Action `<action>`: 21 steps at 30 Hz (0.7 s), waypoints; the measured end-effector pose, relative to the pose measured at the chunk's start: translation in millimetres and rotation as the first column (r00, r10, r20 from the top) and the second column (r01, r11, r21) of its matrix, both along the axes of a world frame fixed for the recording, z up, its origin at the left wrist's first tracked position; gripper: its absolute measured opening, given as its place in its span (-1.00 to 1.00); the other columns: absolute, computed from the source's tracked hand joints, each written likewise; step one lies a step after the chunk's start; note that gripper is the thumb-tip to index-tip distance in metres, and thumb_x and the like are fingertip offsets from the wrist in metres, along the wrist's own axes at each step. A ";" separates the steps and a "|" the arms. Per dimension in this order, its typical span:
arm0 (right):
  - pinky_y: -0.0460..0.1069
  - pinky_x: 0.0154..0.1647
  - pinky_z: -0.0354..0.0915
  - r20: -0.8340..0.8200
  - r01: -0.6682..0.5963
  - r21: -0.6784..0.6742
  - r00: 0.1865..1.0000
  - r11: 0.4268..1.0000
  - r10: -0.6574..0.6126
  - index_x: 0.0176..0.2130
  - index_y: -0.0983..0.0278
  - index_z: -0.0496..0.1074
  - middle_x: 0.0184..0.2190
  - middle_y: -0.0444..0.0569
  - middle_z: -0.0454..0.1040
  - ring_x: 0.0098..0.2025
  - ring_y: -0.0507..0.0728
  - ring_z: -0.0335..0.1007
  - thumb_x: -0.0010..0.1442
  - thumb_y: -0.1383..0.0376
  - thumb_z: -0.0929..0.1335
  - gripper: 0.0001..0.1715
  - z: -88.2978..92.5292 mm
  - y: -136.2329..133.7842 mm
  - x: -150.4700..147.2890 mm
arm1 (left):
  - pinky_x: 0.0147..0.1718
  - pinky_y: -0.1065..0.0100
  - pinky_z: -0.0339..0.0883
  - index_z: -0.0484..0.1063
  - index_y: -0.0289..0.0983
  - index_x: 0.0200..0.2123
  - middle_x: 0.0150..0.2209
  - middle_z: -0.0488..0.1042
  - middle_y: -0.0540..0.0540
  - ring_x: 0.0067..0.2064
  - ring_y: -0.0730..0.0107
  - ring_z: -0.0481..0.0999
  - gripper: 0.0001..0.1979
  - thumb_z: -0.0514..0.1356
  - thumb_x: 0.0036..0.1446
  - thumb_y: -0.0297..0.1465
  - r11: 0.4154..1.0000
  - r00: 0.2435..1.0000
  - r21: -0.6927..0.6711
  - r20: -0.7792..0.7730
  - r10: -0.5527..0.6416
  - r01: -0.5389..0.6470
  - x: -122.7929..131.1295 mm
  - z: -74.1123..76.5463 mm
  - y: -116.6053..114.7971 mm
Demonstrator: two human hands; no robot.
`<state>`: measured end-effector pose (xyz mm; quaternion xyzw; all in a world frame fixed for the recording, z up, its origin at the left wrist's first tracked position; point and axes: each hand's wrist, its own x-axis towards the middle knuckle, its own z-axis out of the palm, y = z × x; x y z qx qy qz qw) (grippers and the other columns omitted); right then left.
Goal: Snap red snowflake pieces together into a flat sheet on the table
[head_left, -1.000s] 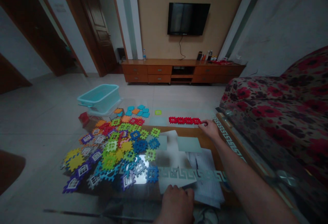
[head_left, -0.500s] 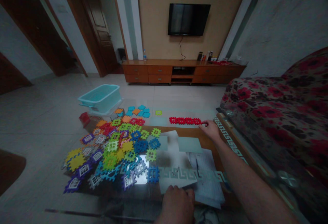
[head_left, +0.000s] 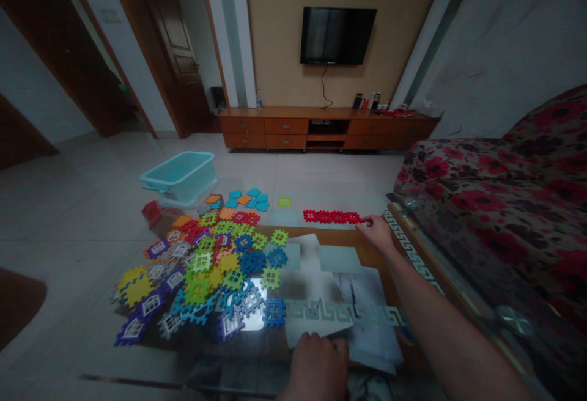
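From the head camera, a person's right hand [head_left: 378, 234] stretches across a glass-topped counter [head_left: 367, 254], its grip narrow and empty, a fingertip at the end of a red tile chain [head_left: 331, 216]. The left hand [head_left: 316, 369] lies curled at the near edge by white papers [head_left: 367, 334]; whether its grip holds anything, one cannot tell. A heap of colored plastic tiles [head_left: 206, 266] spreads left of the papers, with a teal tub [head_left: 178, 176] on the floor [head_left: 92, 205] behind it. A floral sofa [head_left: 481, 193] flanks the right; a TV cabinet [head_left: 328, 126] and wall TV [head_left: 338, 35] stand beyond.
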<state>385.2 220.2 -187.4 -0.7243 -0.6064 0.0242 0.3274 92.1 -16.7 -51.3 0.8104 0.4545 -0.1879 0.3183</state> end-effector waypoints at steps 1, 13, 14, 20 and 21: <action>0.00 -0.32 0.25 -0.001 0.001 -0.001 1.000 1.000 -0.001 -0.33 0.30 0.55 -0.41 0.00 0.49 -0.41 0.13 0.36 -0.05 0.05 0.36 -0.60 -0.1 0.1 0.1 | 0.02 -0.04 0.35 0.40 -0.42 0.11 -0.01 0.53 -0.45 0.06 -0.15 0.51 -0.59 0.15 0.21 -0.41 1.000 1.000 0.002 0.005 0.002 -0.002 -0.1 -1.1 0.0; 0.00 -0.33 0.25 0.005 -0.008 -0.002 1.000 1.000 0.008 -0.33 0.31 0.55 -0.40 0.02 0.51 -0.41 0.14 0.37 -0.04 0.04 0.36 -0.58 -2.6 1.4 2.1 | 0.00 -0.05 0.37 0.41 -0.40 0.11 -0.02 0.54 -0.45 0.06 -0.13 0.51 -0.58 0.18 0.19 -0.40 1.000 1.000 0.002 -0.005 -0.001 0.001 1.0 -0.3 1.1; 0.00 -0.32 0.25 0.009 -0.011 -0.001 1.000 1.000 0.011 -0.32 0.31 0.55 -0.40 0.02 0.51 -0.41 0.14 0.37 -0.04 0.05 0.36 -0.59 -2.7 1.4 2.2 | 0.01 -0.05 0.36 0.41 -0.40 0.11 -0.01 0.54 -0.45 0.06 -0.13 0.51 -0.58 0.18 0.18 -0.41 1.000 1.000 -0.001 -0.005 0.004 -0.004 1.0 0.1 1.0; 0.01 -0.28 0.27 0.020 -0.013 0.000 1.000 1.000 0.013 -0.31 0.31 0.56 -0.39 0.03 0.51 -0.39 0.16 0.38 -0.02 0.05 0.36 -0.59 -3.1 1.6 2.5 | 0.04 -0.05 0.34 0.41 -0.42 0.10 0.00 0.53 -0.46 0.08 -0.12 0.50 -0.61 0.12 0.22 -0.44 1.000 1.000 0.000 0.007 0.009 -0.009 -0.2 -0.3 -0.2; 0.01 -0.28 0.27 0.020 -0.013 -0.001 1.000 1.000 0.013 -0.31 0.32 0.56 -0.39 0.03 0.51 -0.39 0.15 0.38 -0.02 0.05 0.35 -0.58 -3.1 1.6 2.5 | 0.04 -0.06 0.34 0.41 -0.42 0.10 0.00 0.53 -0.46 0.08 -0.12 0.50 -0.61 0.12 0.22 -0.44 1.000 1.000 0.001 0.009 0.009 -0.009 -0.3 -0.5 -0.3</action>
